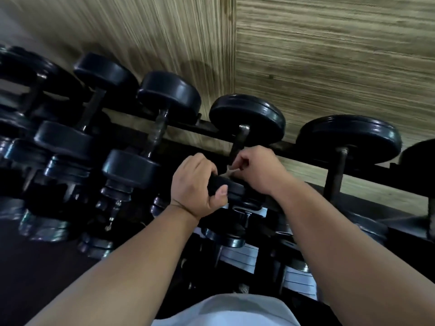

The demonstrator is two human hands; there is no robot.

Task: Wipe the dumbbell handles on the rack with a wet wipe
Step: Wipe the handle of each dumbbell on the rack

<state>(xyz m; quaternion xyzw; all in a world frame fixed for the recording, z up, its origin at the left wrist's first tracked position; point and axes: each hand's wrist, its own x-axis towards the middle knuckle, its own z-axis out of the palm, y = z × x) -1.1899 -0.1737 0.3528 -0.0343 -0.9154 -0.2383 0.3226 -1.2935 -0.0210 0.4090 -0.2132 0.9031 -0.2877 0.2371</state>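
Two bare hands meet over one black round-headed dumbbell (247, 121), which lies across the black metal rack (400, 177) in the upper row, its far head toward the wood-grain wall (329, 55). The left hand (195, 184) curls over the near head of this dumbbell, fingers on top and thumb pressed against its near side. The right hand (256, 170) is closed into a loose fist, its fingertips pinching a pale, twisted strip of wet wipe (229, 172). The wipe lies taut against the lower end of the dark metal handle (239, 142), stretching toward the left fingers; whether they also hold it cannot be told. More black dumbbells (169, 95) sit on either side along the same row and on lower tiers. A white shirt (226, 309) shows at the bottom edge.
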